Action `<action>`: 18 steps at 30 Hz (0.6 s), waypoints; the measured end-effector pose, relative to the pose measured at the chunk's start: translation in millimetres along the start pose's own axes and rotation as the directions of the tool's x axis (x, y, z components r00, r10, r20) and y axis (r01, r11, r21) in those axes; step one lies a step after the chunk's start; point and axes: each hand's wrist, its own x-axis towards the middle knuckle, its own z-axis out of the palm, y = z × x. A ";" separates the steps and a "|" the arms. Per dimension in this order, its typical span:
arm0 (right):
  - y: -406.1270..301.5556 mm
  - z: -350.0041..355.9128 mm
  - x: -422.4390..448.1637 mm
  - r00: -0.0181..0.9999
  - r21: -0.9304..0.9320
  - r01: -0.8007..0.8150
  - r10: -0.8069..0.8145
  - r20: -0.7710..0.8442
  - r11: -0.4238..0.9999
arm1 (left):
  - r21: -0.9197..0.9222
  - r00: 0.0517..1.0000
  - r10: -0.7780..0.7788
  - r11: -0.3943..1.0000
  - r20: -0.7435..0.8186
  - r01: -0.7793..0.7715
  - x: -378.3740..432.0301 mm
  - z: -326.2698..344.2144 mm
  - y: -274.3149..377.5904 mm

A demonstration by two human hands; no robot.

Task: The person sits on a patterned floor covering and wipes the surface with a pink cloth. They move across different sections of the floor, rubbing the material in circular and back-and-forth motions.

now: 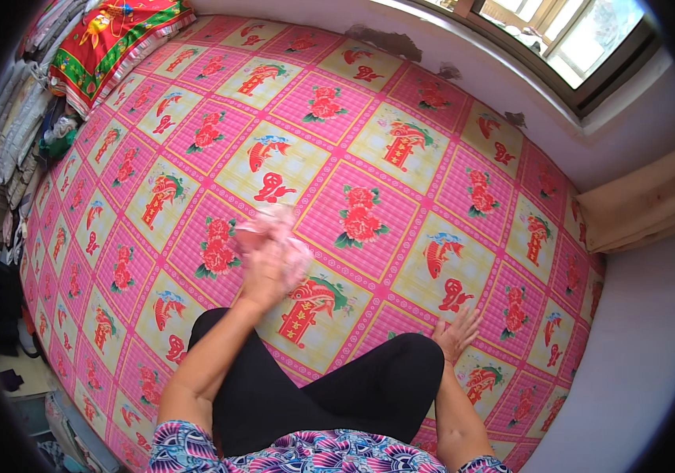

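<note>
A crumpled pink cloth, blurred, lies under and ahead of my left hand, whose fingers are closed on it against the patterned pink and yellow sheet. Resting flat on that sheet beside my right knee, my right hand has its fingers spread and holds nothing. The sheet carries printed red flowers and fish in squares. My crossed legs in black trousers are between my two arms.
Folded bedding is stacked at the far left, with a red and green printed cloth on it. A window and wall border the far right side. A beige curtain hangs at the right edge.
</note>
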 end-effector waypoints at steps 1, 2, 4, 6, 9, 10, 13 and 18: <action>-3.3 -0.8 1.2 1.000 0.017 -0.002 0.002 0.009 1.000 | 0.025 0.991 0.029 0.999 0.132 -0.033 -7.4 19.6 31.0; -10.3 -0.8 -1.5 1.000 0.046 0.000 -0.002 0.025 0.999 | 0.126 0.927 0.371 0.919 0.052 -0.374 -22.1 45.4 40.3; -10.8 -2.4 2.5 0.997 0.120 0.033 -0.042 0.069 0.992 | 0.065 0.883 0.383 0.908 0.272 -0.414 -56.7 88.1 73.5; 3.7 -12.6 4.8 0.983 0.238 0.050 -0.089 0.160 0.970 | 0.110 0.809 0.430 0.854 0.402 -0.509 -68.2 110.0 83.6; 74.0 -31.3 -19.8 0.988 0.285 0.090 -0.121 0.094 0.954 | 0.072 0.905 0.320 0.933 0.280 -0.352 -36.3 81.7 53.0; 89.6 -39.7 -31.8 0.991 0.269 0.077 -0.103 0.082 0.960 | 0.058 0.937 0.274 0.955 0.218 -0.292 -25.4 65.3 23.6; 146.7 -50.5 -78.9 0.984 0.147 -0.083 0.057 0.169 0.986 | 0.292 0.908 -0.419 0.869 0.003 0.400 -9.0 14.2 -87.8; 180.3 -47.9 -132.9 0.951 -0.056 -0.167 0.176 0.254 0.984 | 0.570 0.870 -0.493 0.718 0.008 0.401 -45.1 6.4 -95.1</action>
